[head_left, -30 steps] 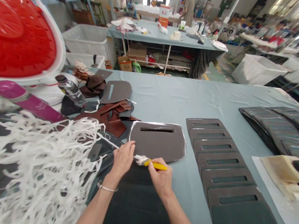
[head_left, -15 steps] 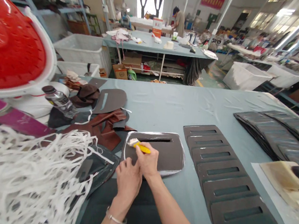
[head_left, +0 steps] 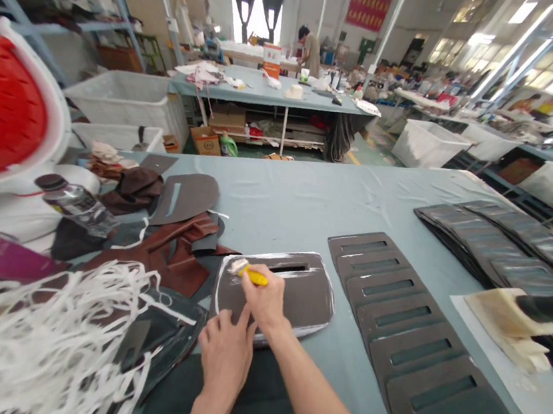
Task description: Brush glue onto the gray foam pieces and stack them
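My right hand point(head_left: 265, 298) is closed around a small brush point(head_left: 254, 276) with a yellow handle. Its whitish bristles touch the upper left of a dark rounded panel point(head_left: 305, 298), close to the slot. White paste lines the panel's edge and streaks the area by the slot. My left hand point(head_left: 225, 345) rests on the panel's lower left edge, fingers spread out and holding nothing. Just right of the panel lies an overlapping row of similar slotted dark pieces point(head_left: 386, 301).
White strips point(head_left: 39, 332) heap at the left beside brown leather scraps point(head_left: 175, 248), a bottle point(head_left: 75, 202) and a red-and-white object point(head_left: 0, 113). Stacked dark panels point(head_left: 504, 242) and a pale, paste-stained piece with a black handle point(head_left: 509, 323) lie at the right. A person point(head_left: 310, 51) stands far back.
My right hand has moved the brush along the panel toward the slot's left end, where more white streaks show. My left hand stays at the lower edge. The view has shifted slightly.
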Available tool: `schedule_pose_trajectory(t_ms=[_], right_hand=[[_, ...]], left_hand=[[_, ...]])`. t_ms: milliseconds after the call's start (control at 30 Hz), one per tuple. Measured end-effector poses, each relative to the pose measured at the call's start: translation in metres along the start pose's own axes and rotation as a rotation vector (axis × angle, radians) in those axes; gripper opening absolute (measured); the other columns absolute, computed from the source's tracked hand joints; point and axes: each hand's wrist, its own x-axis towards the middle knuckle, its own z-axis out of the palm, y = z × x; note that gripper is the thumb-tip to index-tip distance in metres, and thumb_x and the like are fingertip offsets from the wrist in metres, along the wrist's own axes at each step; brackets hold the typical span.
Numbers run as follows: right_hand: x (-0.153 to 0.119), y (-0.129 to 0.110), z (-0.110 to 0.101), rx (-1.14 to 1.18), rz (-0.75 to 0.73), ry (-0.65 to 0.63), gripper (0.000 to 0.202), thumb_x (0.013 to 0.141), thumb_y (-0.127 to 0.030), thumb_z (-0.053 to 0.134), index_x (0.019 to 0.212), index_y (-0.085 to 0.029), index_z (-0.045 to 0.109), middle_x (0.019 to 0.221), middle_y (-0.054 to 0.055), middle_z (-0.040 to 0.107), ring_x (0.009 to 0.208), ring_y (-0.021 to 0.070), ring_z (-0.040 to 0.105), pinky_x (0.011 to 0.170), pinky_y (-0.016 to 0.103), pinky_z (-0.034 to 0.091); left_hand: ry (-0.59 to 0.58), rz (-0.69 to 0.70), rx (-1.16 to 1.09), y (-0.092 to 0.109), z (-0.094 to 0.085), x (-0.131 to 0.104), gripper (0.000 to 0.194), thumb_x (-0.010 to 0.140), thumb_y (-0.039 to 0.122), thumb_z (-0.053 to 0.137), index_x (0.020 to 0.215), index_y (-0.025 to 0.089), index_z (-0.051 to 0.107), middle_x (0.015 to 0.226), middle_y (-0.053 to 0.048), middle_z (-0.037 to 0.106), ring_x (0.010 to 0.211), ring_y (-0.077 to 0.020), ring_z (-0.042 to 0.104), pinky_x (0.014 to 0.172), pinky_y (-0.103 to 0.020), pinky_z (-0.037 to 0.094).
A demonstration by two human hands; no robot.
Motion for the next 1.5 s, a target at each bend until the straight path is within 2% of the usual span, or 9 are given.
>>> schedule_pose_trajectory(t_ms=[100, 267, 367, 567, 700, 900, 1100, 1300, 1500], right_hand=[[0.009, 0.016, -0.008, -0.091, 0.036, 0.022, 0.019, 0.082, -0.034, 0.051, 0.083, -0.023, 0.067, 0.072, 0.0, 0.068, 0.062, 0.0136, 0.061, 0.064, 0.021, 0.043], [0.017, 0.073, -0.107, -0.405, 0.199, 0.386, 0.027, 0.082, -0.039, 0.049, 0.079, -0.019, 0.066, 0.064, 0.003, 0.065, 0.056, 0.0141, 0.056, 0.06, 0.022, 0.039], [0.008, 0.095, -0.134, -0.423, 0.248, 0.427, 0.032, 0.085, -0.042, 0.045, 0.091, -0.02, 0.067, 0.071, 0.003, 0.067, 0.06, 0.0148, 0.059, 0.062, 0.023, 0.04], [0.006, 0.127, -0.144, -0.254, 0.205, 0.381, 0.036, 0.086, -0.042, 0.043, 0.101, -0.02, 0.067, 0.094, 0.006, 0.069, 0.082, 0.0168, 0.062, 0.074, 0.025, 0.043], [0.031, 0.137, -0.153, -0.055, 0.272, 0.261, 0.033, 0.086, -0.041, 0.044, 0.095, -0.02, 0.068, 0.064, -0.001, 0.063, 0.056, 0.0128, 0.056, 0.059, 0.021, 0.042], [0.059, 0.153, -0.144, -0.019, 0.299, 0.148, 0.026, 0.084, -0.037, 0.045, 0.087, -0.023, 0.067, 0.055, -0.004, 0.059, 0.054, 0.0114, 0.056, 0.058, 0.019, 0.041], [0.026, 0.164, -0.171, -0.125, 0.287, 0.217, 0.022, 0.086, -0.031, 0.046, 0.086, -0.022, 0.066, 0.059, -0.002, 0.061, 0.055, 0.0119, 0.057, 0.058, 0.02, 0.042], [-0.017, 0.161, -0.186, -0.005, 0.155, 0.301, 0.026, 0.091, -0.032, 0.043, 0.107, -0.02, 0.06, 0.095, 0.006, 0.065, 0.074, 0.013, 0.063, 0.07, 0.023, 0.048], [-0.035, 0.156, -0.173, 0.14, 0.213, 0.297, 0.027, 0.093, -0.034, 0.042, 0.112, -0.02, 0.056, 0.082, 0.003, 0.065, 0.069, 0.0127, 0.063, 0.069, 0.024, 0.05]], left_hand=[[0.022, -0.015, -0.023, -0.002, 0.0, -0.001, 0.038, 0.089, 0.034, 0.039, 0.123, 0.031, 0.055, 0.104, -0.012, 0.052, 0.091, -0.0265, 0.045, 0.077, -0.041, 0.036], [0.001, -0.06, -0.069, 0.004, -0.007, 0.007, 0.036, 0.089, 0.036, 0.039, 0.117, 0.027, 0.059, 0.098, -0.012, 0.052, 0.088, -0.0259, 0.047, 0.076, -0.041, 0.036], [-0.028, -0.044, -0.145, 0.02, -0.01, 0.023, 0.032, 0.088, 0.036, 0.039, 0.103, 0.02, 0.063, 0.093, -0.011, 0.052, 0.088, -0.0262, 0.048, 0.075, -0.041, 0.037], [-0.151, 0.098, -0.758, 0.078, 0.009, 0.049, 0.025, 0.089, 0.027, 0.038, 0.105, 0.019, 0.056, 0.104, -0.007, 0.054, 0.083, -0.0153, 0.058, 0.074, -0.03, 0.046], [-0.186, 0.147, -0.95, 0.115, 0.023, 0.055, 0.022, 0.088, 0.025, 0.039, 0.101, 0.019, 0.056, 0.101, -0.006, 0.057, 0.082, -0.0152, 0.06, 0.076, -0.03, 0.048], [-0.104, 0.118, -0.746, 0.166, 0.031, 0.069, 0.023, 0.087, 0.027, 0.04, 0.103, 0.017, 0.054, 0.104, -0.009, 0.056, 0.099, -0.0203, 0.054, 0.087, -0.035, 0.044], [-0.063, -0.042, -0.328, 0.211, 0.03, 0.078, 0.043, 0.076, 0.046, 0.055, 0.103, 0.012, 0.051, 0.102, -0.013, 0.051, 0.095, -0.0286, 0.052, 0.078, -0.041, 0.043], [-0.118, -0.123, -0.382, 0.215, 0.03, 0.081, 0.051, 0.068, 0.046, 0.065, 0.104, 0.014, 0.05, 0.103, -0.013, 0.05, 0.1, -0.0297, 0.051, 0.082, -0.042, 0.041], [-0.293, -0.205, -0.993, 0.192, 0.03, 0.089, 0.028, 0.061, 0.035, 0.068, 0.081, 0.016, 0.061, 0.091, -0.008, 0.057, 0.097, -0.0258, 0.054, 0.088, -0.04, 0.04]])
